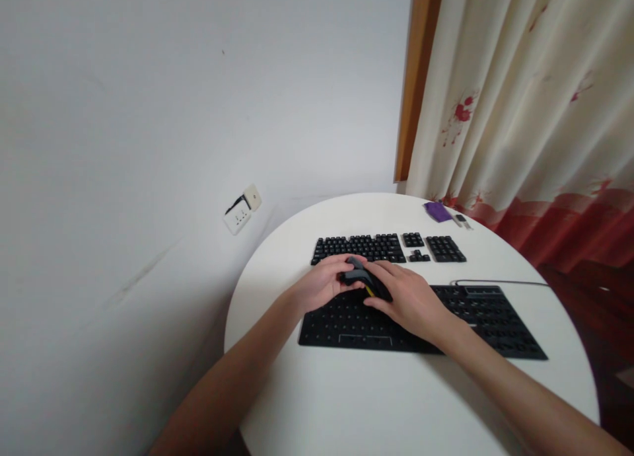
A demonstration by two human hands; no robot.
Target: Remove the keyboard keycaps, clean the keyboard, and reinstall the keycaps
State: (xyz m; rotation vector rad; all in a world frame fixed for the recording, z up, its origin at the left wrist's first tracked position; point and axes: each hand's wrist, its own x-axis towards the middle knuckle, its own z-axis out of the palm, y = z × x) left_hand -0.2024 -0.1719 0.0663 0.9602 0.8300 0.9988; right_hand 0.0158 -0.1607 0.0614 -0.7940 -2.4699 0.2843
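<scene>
Both my hands are together over the keyboard base, around a black and grey curved handheld tool (376, 284) with a bit of yellow on it. Its exact kind is not clear, since my fingers cover much of it. My left hand (321, 282) is closed at the tool's grey front end. From the other side, my right hand (411, 297) wraps over its black body. Below them lies the black keyboard base (495, 324), stripped of keycaps. Behind it, the loose black keycaps (381, 246) are laid out in keyboard order.
The round white table (337, 390) stands against a wall. A purple cloth or pouch (438, 211) and a small item (461, 219) lie at its far right edge. A cable (515, 282) runs right from the base. A wall socket (238, 217) and a curtain (495, 99) are beyond.
</scene>
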